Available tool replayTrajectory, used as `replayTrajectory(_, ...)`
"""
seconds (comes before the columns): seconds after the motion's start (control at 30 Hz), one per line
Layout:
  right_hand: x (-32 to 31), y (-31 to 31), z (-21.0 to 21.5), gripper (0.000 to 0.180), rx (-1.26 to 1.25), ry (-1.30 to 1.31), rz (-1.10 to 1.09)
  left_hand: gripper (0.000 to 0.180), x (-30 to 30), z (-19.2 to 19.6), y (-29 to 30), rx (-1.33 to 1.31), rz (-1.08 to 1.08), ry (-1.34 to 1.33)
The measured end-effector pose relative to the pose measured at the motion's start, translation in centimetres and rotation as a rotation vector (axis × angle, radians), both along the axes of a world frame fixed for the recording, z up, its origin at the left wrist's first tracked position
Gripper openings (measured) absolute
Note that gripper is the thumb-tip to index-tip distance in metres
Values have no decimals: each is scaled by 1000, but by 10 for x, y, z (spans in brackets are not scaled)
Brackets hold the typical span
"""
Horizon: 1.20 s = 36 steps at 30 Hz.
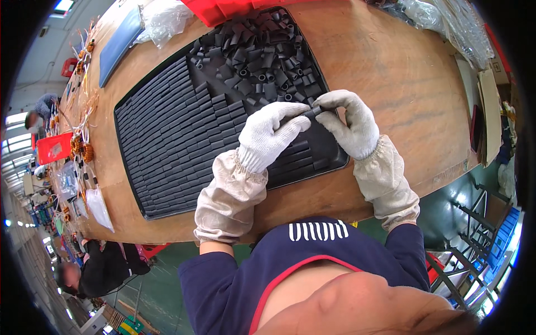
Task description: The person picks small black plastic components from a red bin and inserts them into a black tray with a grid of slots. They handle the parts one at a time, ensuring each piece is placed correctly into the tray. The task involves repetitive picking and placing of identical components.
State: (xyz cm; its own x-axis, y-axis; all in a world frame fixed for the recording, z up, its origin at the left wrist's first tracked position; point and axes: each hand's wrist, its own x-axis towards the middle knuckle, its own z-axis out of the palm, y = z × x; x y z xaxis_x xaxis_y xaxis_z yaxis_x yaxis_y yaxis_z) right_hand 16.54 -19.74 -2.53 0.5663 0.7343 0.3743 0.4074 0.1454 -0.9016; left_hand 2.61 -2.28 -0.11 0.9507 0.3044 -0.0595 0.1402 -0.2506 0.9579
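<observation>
Both my hands wear white gloves and meet over the right part of a black tray point(341, 165). Between the fingertips of my left hand point(267, 133) and my right hand point(355, 125) is a short black tube point(314, 113), pinched from both sides. Its ends are partly covered by the fingers. Below and to the left, many similar black tubes point(178, 134) lie side by side in tight rows. A loose heap of black tubes point(262, 53), pointing every way, fills the far right part of the tray.
The tray rests on a wooden table point(402, 89). A red bin point(223, 10) and clear plastic bags point(164, 22) stand beyond it, near a blue flat panel point(120, 44). Wired copper coils point(87, 151) line the left edge. Another person point(106, 268) is at lower left.
</observation>
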Motion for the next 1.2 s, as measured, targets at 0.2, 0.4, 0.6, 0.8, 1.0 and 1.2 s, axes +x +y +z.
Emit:
replayTrajectory(0.2,6,5,4,31,25,-220,65,29,0,-7,-1,-100,46,-10)
replayTrajectory(0.4,9,3,12,30,-17,-308,-10,27,0,3,3,248,-26,-54)
replayTrajectory(0.6,19,4,8,27,-26,-292,-155,26,-3,-1,-4,931,-201,-69)
replayTrajectory(0.8,17,2,3,34,-79,-370,-176,22,-2,1,-1,934,-168,-181)
replayTrajectory(1.0,16,4,0,38,-295,-640,-310,34,3,-6,8,894,-116,-208)
replayTrajectory(1.2,9,5,-11,49,-390,-691,-283,30,6,-18,23,851,255,-298)
